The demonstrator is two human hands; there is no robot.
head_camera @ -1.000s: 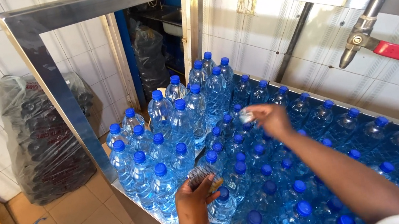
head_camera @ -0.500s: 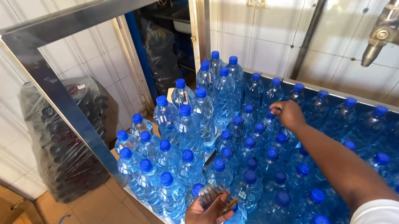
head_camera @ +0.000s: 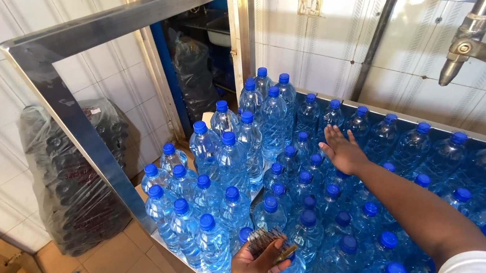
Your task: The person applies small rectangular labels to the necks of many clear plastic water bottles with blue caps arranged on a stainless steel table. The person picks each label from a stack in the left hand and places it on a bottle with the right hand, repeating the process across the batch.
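Nearest the camera, the left hand (head_camera: 259, 272) curls around a small stack of thin labels (head_camera: 267, 240), fingers wrapped over the bundle's right edge and the thumb side pressed against its left, so the bundle is pinched upright just above the caps at the table's near corner. Under and around that hand stand the water bottles (head_camera: 223, 176), clear plastic with blue caps, packed shoulder to shoulder with almost no gap between them; the only free room for moving is above the caps. The taller bottles fill the left and far-left part of the group, right up to the near-left rim of the steel table (head_camera: 175, 261), beyond which the tiled floor (head_camera: 107, 270) drops away. Further in, the right hand (head_camera: 341, 151) reaches out over the shorter bottles in the middle, palm down, fingers spread and straight, holding nothing and hovering at or just on the caps; whether it touches them cannot be told. The steel frame (head_camera: 75, 124) rises from the left edge and runs across the top, boxing in the space above the bottles. To the far left, against the white tiled wall, leans a dark plastic-wrapped bale (head_camera: 73, 177). At the upper right a metal tap with a red handle (head_camera: 481, 45) hangs above the far rows.
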